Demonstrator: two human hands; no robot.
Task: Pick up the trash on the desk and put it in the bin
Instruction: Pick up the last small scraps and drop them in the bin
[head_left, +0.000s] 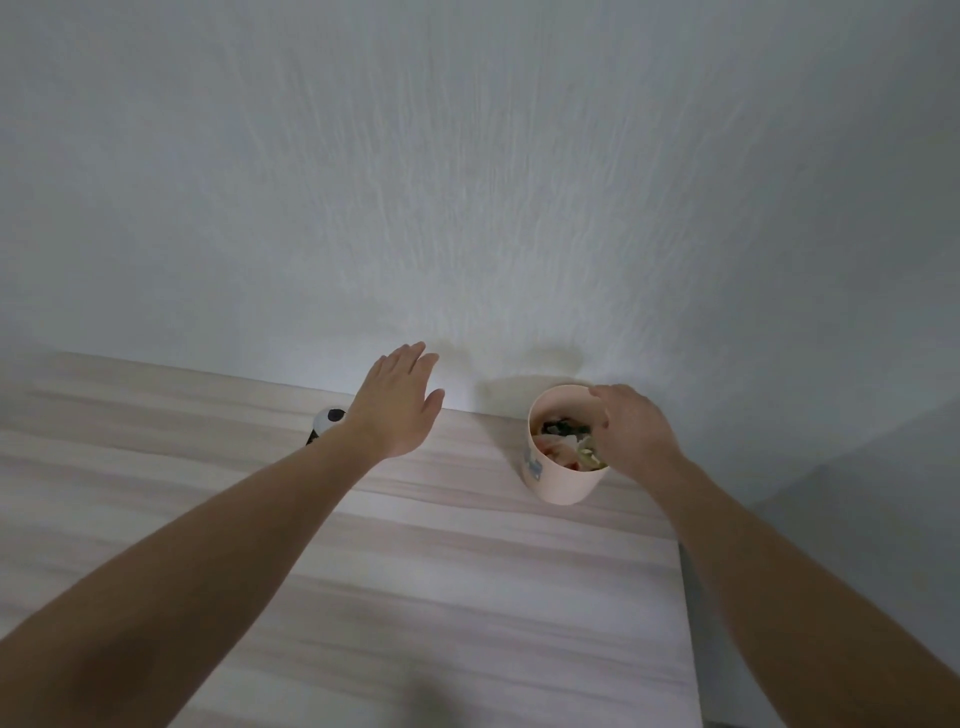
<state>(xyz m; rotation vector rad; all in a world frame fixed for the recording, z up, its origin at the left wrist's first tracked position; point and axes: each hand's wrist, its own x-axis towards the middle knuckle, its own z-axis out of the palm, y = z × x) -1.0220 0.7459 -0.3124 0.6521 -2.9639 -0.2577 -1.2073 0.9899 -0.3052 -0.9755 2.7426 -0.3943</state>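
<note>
Over the bin (558, 480), right hand (631, 434) curled at the rim, contents hidden. Left hand (397, 402) beside it, flat, open, empty. Best to let go low, well inside.

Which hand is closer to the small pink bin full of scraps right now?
Right. The right hand is over the round pink bin, at its rim; the left hand hovers open off to its left, clearly apart.

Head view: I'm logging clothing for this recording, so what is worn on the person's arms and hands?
Nothing shows on them. Both forearms are bare as far as the frame reaches: no sleeves, gloves, watch, rings or bands on the left hand or the right hand. Anything above the elbows is out of view.
</note>
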